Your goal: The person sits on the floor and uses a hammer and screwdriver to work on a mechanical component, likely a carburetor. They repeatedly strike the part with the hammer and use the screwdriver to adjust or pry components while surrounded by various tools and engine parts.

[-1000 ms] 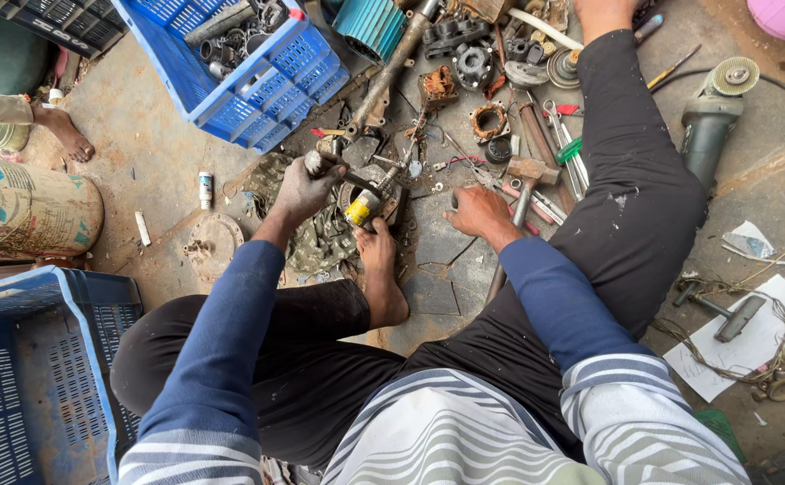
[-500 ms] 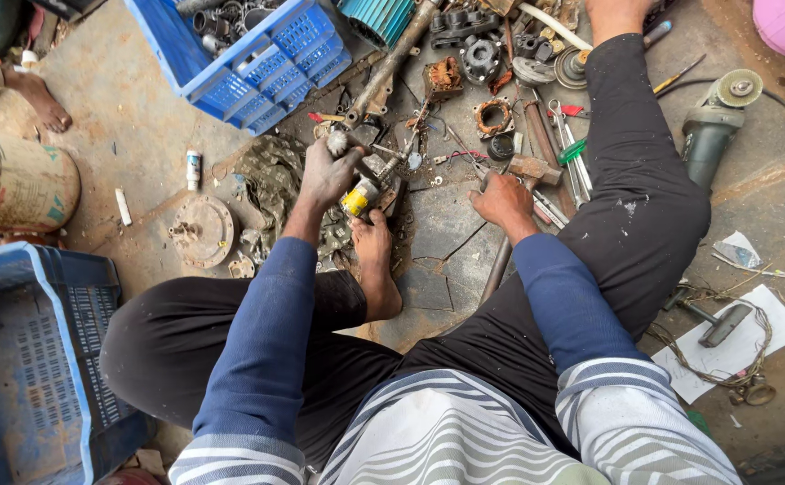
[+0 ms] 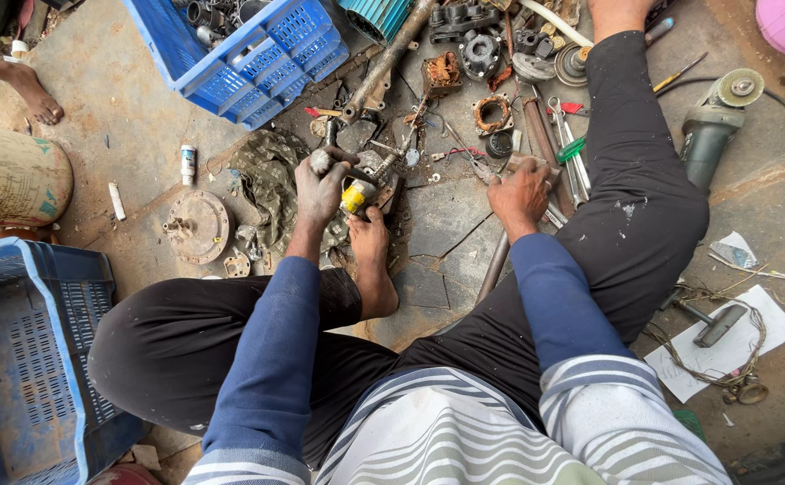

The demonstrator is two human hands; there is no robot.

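Person sits on the ground w/ legs spread. Left hand (image 3: 322, 184) is fisted around a dark metal handle (image 3: 331, 158), knob end sticking out above the knuckles, just beside a yellow part (image 3: 355, 196) pinned under the bare foot (image 3: 370, 242). Right hand (image 3: 520, 190) lies palm-down, fingers curled over a metal rod (image 3: 493, 267) among scattered scrap; can't tell if it's actually gripping. Blue crate (image 3: 257, 67) sits above, angle grinder (image 3: 711, 126) off to the right, round metal cover (image 3: 196, 224) near left.
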